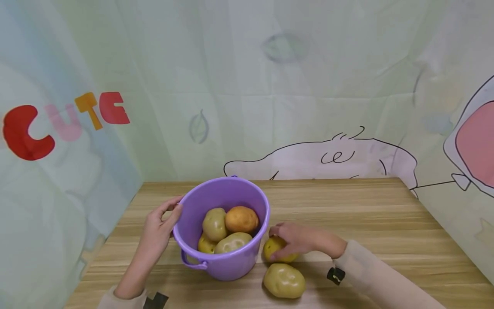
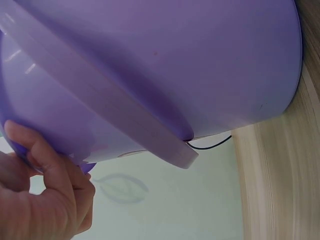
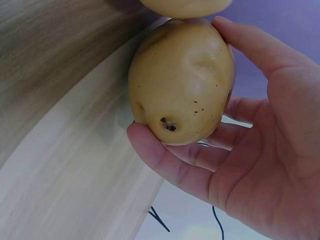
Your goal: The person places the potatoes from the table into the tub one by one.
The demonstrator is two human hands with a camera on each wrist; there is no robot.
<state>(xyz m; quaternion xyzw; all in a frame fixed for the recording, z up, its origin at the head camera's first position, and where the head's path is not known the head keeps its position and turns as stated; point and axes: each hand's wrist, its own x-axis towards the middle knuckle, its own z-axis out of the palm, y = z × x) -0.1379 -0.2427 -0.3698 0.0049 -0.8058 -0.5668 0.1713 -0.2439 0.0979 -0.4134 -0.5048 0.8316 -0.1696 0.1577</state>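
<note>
A purple bucket [image 1: 231, 267] stands on the table, its mouth tipped toward me. My left hand [image 1: 157, 227] grips its rim at the left, thumb over the edge; the left wrist view shows the curled fingers [image 2: 62, 177] and the bucket's handle [image 2: 95, 90] hanging along the outside. Inside lie an orange-brown potato [image 1: 242, 219], two pale potatoes and a yellow one [image 1: 206, 244]. To the right of the bucket, my right hand [image 1: 299, 238] holds a yellow potato [image 3: 182, 80], fingers and thumb curled round it. A pale potato [image 1: 284, 281] lies just nearer to me.
The wood-grain table [image 1: 370, 223] ends at a hanging printed cloth [image 1: 173, 98] behind and at both sides. Bare tabletop extends to the right of my right arm and behind the bucket.
</note>
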